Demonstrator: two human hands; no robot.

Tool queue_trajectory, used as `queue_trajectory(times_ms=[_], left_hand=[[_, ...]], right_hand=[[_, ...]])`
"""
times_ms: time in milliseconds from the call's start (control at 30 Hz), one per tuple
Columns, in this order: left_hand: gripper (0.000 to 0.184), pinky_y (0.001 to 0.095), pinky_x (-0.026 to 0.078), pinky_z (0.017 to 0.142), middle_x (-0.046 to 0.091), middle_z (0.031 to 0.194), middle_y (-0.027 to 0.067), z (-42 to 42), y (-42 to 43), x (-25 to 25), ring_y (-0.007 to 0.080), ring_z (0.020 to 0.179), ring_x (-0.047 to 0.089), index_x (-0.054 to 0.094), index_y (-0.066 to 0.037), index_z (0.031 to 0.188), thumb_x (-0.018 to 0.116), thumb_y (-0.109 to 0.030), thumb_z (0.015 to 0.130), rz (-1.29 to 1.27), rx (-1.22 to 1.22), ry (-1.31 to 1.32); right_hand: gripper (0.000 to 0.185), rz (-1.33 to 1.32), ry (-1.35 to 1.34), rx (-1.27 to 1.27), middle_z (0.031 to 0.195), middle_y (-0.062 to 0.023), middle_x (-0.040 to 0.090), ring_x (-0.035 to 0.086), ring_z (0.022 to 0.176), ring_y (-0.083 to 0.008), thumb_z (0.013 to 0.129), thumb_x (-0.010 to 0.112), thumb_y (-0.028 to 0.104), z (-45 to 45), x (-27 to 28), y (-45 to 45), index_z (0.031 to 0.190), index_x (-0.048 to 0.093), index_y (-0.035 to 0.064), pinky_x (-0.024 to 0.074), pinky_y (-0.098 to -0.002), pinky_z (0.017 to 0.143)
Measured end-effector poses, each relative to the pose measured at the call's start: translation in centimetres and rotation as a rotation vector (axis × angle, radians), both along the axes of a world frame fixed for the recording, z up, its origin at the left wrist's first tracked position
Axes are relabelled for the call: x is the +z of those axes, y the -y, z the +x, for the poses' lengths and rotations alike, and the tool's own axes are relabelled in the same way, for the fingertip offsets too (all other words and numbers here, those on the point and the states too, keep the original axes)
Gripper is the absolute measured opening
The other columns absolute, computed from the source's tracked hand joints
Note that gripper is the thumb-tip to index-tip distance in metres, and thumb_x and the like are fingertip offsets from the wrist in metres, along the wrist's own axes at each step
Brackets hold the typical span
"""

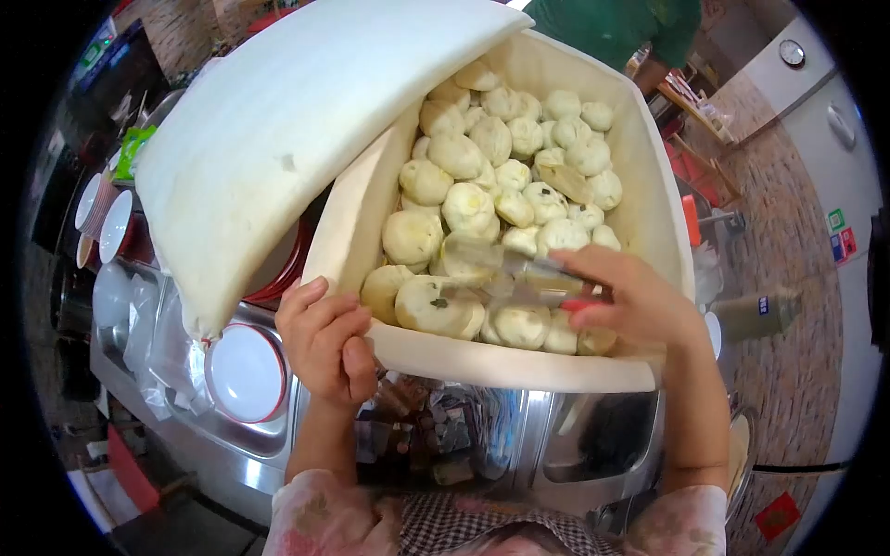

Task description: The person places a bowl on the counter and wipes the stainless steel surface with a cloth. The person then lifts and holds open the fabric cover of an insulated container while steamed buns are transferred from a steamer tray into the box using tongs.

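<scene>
A deep cream foam box (519, 366) is filled with many round pale steamed buns (468, 207), some with dark green filling showing through. My right hand (640, 296) is closed around the handles of metal tongs (519, 276). The tongs reach left over the buns nearest me, blurred by motion; whether they grip one cannot be made out. My left hand (324, 338) has its fingers curled against the near left corner of the box. A thick pale lid (306, 111) lies tilted across the box's left side, leaving most of the buns uncovered.
Left of the box, white plates with red rims (245, 372) sit on a steel counter near plastic bags (171, 343). Banknotes (454, 422) lie in a compartment below the box, beside a steel basin (598, 435). Beyond the box stands a person in green (612, 28).
</scene>
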State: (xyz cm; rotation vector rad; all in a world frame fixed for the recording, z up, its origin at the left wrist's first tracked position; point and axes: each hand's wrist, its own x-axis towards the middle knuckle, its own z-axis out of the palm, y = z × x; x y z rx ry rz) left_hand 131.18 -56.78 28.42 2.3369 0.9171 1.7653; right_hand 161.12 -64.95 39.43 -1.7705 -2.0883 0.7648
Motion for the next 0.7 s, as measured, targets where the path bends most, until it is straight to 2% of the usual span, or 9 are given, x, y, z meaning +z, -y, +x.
queue_trajectory(times_ms=[133,167,267,367,467,567,667,700], left_hand=[[0.018,0.0491,0.039,0.089,0.061,0.089,0.0112,0.0,0.1,0.1,0.0333,0.097,0.052,0.062,-0.004,0.082,0.047,-0.012,0.077,-0.005,-0.004,0.010],[0.018,0.0491,0.039,0.089,0.061,0.089,0.0111,0.0,0.1,0.1,0.0333,0.097,0.052,0.062,-0.004,0.082,0.047,-0.013,0.077,-0.004,-0.005,0.012],[0.018,0.0489,0.039,0.089,0.061,0.089,0.0112,0.0,0.1,0.0,0.0332,0.098,0.052,0.062,-0.004,0.082,0.047,-0.014,0.079,-0.008,-0.007,0.016],[0.019,0.0486,0.039,0.089,0.061,0.088,0.0113,0.0,0.1,-0.1,0.0331,0.098,0.052,0.062,-0.004,0.082,0.046,-0.015,0.081,-0.006,-0.012,0.019],[0.020,0.0483,0.039,0.089,0.061,0.088,0.0113,0.1,0.1,0.0,0.0330,0.098,0.052,0.062,-0.004,0.082,0.046,-0.017,0.082,0.000,-0.005,0.016],[0.020,0.0483,0.039,0.089,0.061,0.088,0.0113,0.1,0.1,0.0,0.0328,0.098,0.052,0.061,-0.004,0.082,0.046,-0.018,0.084,0.001,-0.004,0.016],[0.020,0.0482,0.039,0.089,0.061,0.088,0.0114,0.1,0.1,0.0,0.0327,0.098,0.051,0.061,-0.004,0.083,0.046,-0.017,0.083,0.002,0.005,0.009],[0.020,0.0481,0.039,0.090,0.060,0.088,0.0115,0.1,0.1,0.0,0.0327,0.098,0.051,0.061,-0.004,0.083,0.046,-0.016,0.083,-0.002,0.004,0.006]], right_hand=[[0.058,0.115,0.008,-0.221,0.099,-0.0126,0.057,0.056,0.089,-0.0216,0.073,0.070,0.004,1.4,-0.8,-2.8,0.126,0.048,0.0023,0.0438,-0.0303,0.080],[0.054,0.117,0.048,-0.260,0.097,-0.0125,0.057,0.057,0.086,-0.0235,0.075,0.069,0.008,1.6,-1.4,-3.5,0.125,0.049,0.0033,0.0445,-0.0313,0.078],[0.045,0.099,0.329,-0.279,0.093,-0.0151,0.058,0.058,0.086,-0.0307,0.077,0.067,0.017,0.7,-2.4,-4.9,0.119,0.054,0.0074,0.0454,-0.0380,0.074],[0.042,0.070,0.526,-0.252,0.091,-0.0141,0.058,0.058,0.086,-0.0314,0.077,0.067,0.020,0.5,-3.6,-5.2,0.116,0.056,0.0085,0.0453,-0.0403,0.071],[0.049,0.122,0.475,-0.283,0.092,-0.0134,0.058,0.057,0.081,-0.0262,0.076,0.067,0.013,0.9,-2.8,-4.8,0.122,0.052,0.0041,0.0442,-0.0336,0.074],[0.052,0.112,0.223,-0.309,0.091,-0.0120,0.056,0.055,0.079,-0.0223,0.075,0.069,0.009,1.0,-0.9,-3.7,0.123,0.051,0.0038,0.0435,-0.0307,0.073],[0.055,0.140,0.209,-0.324,0.089,-0.0104,0.054,0.052,0.078,-0.0186,0.073,0.069,0.003,1.5,0.2,-1.9,0.124,0.050,0.0034,0.0424,-0.0283,0.073],[0.054,0.169,0.176,-0.330,0.090,-0.0112,0.055,0.054,0.079,-0.0211,0.073,0.070,0.006,1.9,0.4,-1.0,0.124,0.050,0.0040,0.0433,-0.0295,0.072]])
